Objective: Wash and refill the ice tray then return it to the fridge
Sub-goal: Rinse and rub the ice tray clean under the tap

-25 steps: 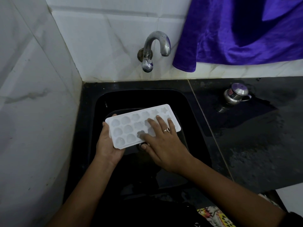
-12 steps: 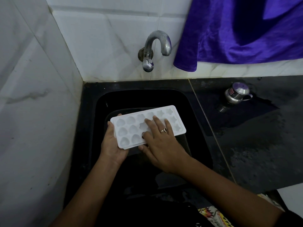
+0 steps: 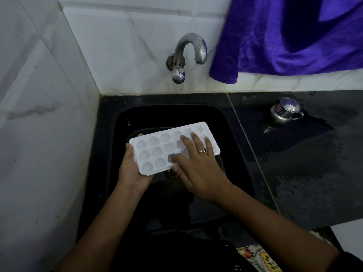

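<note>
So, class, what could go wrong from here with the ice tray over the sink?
1. The left hand grips only one end of the ice tray while the right hand presses on it, so it might tip into the sink.
2. The purple cloth hangs close beside the tap; splashes could wet it.

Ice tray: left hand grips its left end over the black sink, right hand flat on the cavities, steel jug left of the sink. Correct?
One error: the steel jug stands on the counter right of the sink, not left; the head view shows it. The rest holds: left hand grips the ice tray at its left end, right hand flat on the cavities.
</note>
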`<move>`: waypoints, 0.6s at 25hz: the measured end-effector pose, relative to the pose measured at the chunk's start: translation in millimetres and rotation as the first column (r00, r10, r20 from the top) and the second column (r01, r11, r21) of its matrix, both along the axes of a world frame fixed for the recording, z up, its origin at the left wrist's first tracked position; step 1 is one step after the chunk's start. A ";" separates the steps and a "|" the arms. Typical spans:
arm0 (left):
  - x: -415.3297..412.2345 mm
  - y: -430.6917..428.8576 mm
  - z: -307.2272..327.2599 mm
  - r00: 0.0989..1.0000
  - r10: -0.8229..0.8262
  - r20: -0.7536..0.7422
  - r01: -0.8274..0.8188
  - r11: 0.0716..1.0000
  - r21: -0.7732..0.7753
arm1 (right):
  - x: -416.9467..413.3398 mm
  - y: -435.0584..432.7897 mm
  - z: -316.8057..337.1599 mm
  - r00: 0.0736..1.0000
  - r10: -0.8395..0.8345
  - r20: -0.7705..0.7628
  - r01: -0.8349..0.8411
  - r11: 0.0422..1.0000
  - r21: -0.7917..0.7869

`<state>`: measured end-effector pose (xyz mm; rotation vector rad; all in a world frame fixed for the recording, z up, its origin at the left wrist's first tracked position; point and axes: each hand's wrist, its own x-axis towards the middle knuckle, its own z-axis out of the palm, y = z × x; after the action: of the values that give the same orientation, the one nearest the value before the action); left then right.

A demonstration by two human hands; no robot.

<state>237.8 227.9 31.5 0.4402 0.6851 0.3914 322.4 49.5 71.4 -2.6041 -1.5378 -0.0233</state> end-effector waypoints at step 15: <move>-1.7 1.5 -2.2 1.000 -0.006 -0.022 0.007 1.000 0.025 | -2.4 -4.8 -3.3 1.000 0.015 -0.005 -0.015 1.000 0.013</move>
<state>236.1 229.4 29.3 0.4714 0.7004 0.3898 320.0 44.7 68.1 -2.5806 -1.5505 -0.0247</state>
